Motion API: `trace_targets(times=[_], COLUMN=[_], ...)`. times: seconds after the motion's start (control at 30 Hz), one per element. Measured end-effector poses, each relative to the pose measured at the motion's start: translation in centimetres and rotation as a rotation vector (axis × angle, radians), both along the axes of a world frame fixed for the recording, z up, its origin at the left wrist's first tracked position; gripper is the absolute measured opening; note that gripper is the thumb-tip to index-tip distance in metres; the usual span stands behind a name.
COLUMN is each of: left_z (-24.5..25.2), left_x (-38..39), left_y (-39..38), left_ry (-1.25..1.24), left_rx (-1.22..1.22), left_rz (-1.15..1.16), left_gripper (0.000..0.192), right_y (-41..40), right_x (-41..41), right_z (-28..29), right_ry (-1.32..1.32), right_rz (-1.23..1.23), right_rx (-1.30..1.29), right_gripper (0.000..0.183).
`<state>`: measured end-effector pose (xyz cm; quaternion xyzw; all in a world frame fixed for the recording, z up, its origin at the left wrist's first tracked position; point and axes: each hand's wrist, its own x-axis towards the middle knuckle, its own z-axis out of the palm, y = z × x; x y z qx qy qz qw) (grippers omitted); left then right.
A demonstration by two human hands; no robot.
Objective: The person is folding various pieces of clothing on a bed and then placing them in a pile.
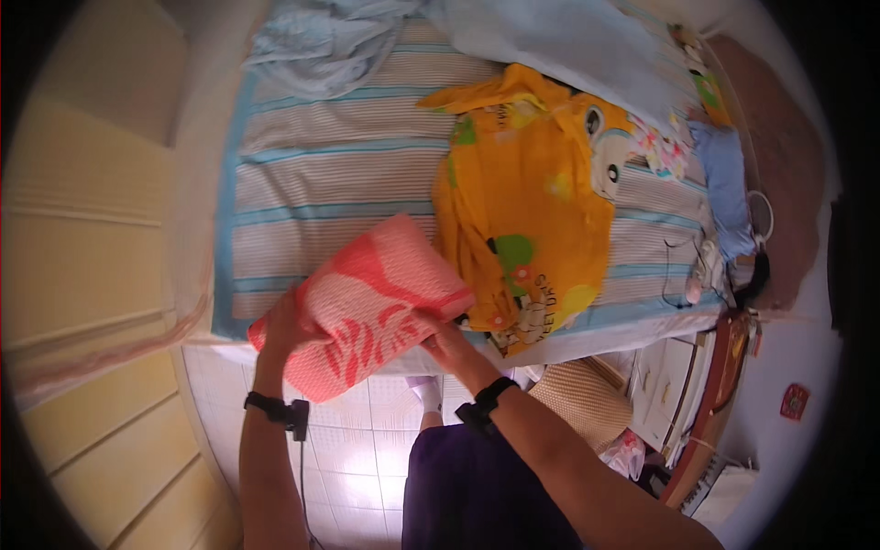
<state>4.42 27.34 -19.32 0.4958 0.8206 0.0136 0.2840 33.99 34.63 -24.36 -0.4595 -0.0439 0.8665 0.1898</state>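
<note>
A folded pink and red patterned cloth (371, 295), thick like a towel or blanket, is between my two hands at the near edge of the bed. My left hand (285, 326) grips its left end, thumb on top. On its right end, my right hand (443, 337) holds the near edge, thumb above and fingers partly hidden. Just right of the cloth, a rumpled orange printed cloth (543, 199) with a cartoon face and green and yellow patches lies on the striped bed sheet (330, 179).
Pale blue bedding (550, 41) lies across the far side. A blue cloth (722, 185), a small round fan or mirror (762, 214) and thin cables lie at the right. A white drawer cabinet (663, 392) and a woven mat (584, 399) stand below. Yellow cabinet panels (89, 275) line the left.
</note>
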Motion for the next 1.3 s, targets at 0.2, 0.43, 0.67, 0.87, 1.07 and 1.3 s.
trace_targets(times=[0.2, 0.43, 0.67, 0.87, 1.07, 1.3], left_z=[5.1, 10.1, 3.4, -1.1, -0.5, -4.0], left_x=[1.0, -1.4, 2.3, 19.8, 31.0, 29.4], left_y=[1.1, -5.0, -2.3, 1.8, 6.4, 5.2], left_ry=[-0.419, -0.463, -0.053, -0.904, -1.044, -0.900], left_rx=[-0.184, 0.185, 0.657, 0.244, 0.179, 0.186], left_rz=[0.147, 0.595, 0.158, 0.267, 0.266, 1.308], left_gripper=[0.083, 0.072, 0.059, 0.020, 0.019, 0.033], right_y=[1.5, 9.2, 11.1, 7.5, 7.9, 6.0], right_x=[-2.3, -6.5, 1.8, 16.3, 23.9, 21.2], right_z=[7.4, 15.1, 2.5, 6.5, -0.6, 7.1], right_ry=[0.099, 0.076, -1.032, -1.524, -1.057, -1.020], right_rz=[0.020, 0.290, 0.438, 0.896, 0.575, 0.581], right_rx=[0.121, 0.442, 1.347, 1.672, 0.774, 1.174], right_gripper=[0.033, 0.043, 0.074, 0.061, 0.029, 0.041])
